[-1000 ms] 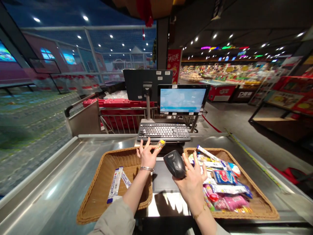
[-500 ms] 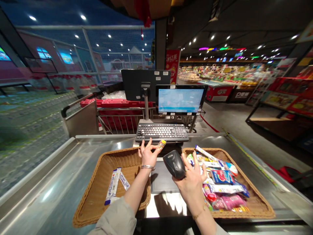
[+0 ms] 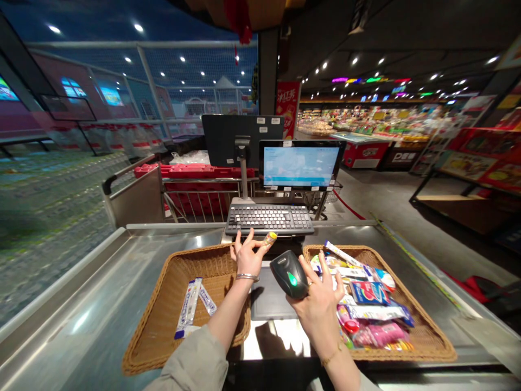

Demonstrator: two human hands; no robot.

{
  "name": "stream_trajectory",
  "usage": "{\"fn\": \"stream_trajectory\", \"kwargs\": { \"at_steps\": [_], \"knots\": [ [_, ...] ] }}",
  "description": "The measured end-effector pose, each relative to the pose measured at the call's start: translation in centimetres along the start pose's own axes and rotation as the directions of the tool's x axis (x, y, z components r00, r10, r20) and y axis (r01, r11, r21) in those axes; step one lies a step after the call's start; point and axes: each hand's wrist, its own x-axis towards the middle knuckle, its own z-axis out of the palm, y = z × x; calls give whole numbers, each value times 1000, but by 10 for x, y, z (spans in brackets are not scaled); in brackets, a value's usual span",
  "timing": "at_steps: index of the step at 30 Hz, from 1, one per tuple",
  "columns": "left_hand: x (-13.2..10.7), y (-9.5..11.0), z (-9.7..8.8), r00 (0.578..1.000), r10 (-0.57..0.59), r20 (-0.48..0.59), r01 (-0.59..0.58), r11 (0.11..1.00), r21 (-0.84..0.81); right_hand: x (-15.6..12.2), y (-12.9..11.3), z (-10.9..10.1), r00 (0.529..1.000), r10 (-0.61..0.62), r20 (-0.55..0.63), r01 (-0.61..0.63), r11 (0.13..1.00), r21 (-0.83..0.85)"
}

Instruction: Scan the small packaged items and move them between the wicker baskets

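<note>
Between thumb and forefinger, my left hand [image 3: 248, 258] pinches a small yellow-capped container [image 3: 269, 238], its other fingers spread, just in front of the keyboard. A black handheld barcode scanner [image 3: 288, 273] sits in my right hand [image 3: 319, 293], pointing toward the small container, with a green light glowing on its top. The grip around its handle is mostly hidden by the back of the hand. Under my left forearm is a wicker basket [image 3: 150, 304] with a few white-and-blue wrapped sticks [image 3: 189, 308]. Right of my right hand, a second wicker basket [image 3: 433, 331] holds several colourful packaged sweets [image 3: 369, 293].
Behind the baskets stand a black keyboard [image 3: 268, 218], a lit monitor [image 3: 301, 165] and a second screen turned away [image 3: 228, 138]. The metal counter [image 3: 93, 293] has a raised left edge. Beyond it are a shopping cart [image 3: 134, 190] and store shelves.
A green light has come on atop the scanner, which has tilted slightly. Both hands stay nearly in place, and the small container is still pinched.
</note>
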Motion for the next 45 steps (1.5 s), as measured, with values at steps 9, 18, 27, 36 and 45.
{"fn": "stream_trajectory", "kwargs": {
  "at_steps": [9,18,27,36,45],
  "knots": [
    [-2,4,-1,999,46,-26,-44,997,58,-2,3,-1,1000,18,-20,-19,999,-31],
    [-4,12,2,990,135,-30,-132,986,102,-4,12,-8,997,72,-4,-72,993,-91],
    [-4,30,10,964,264,30,-265,951,160,-12,49,-4,995,22,-94,-41,977,-209],
    [-9,52,26,885,459,80,-466,865,189,-16,75,-21,979,125,-158,-163,952,-260],
    [-15,70,51,788,577,213,-611,773,169,-26,108,-33,945,259,-201,-307,914,-265]
  ]
}}
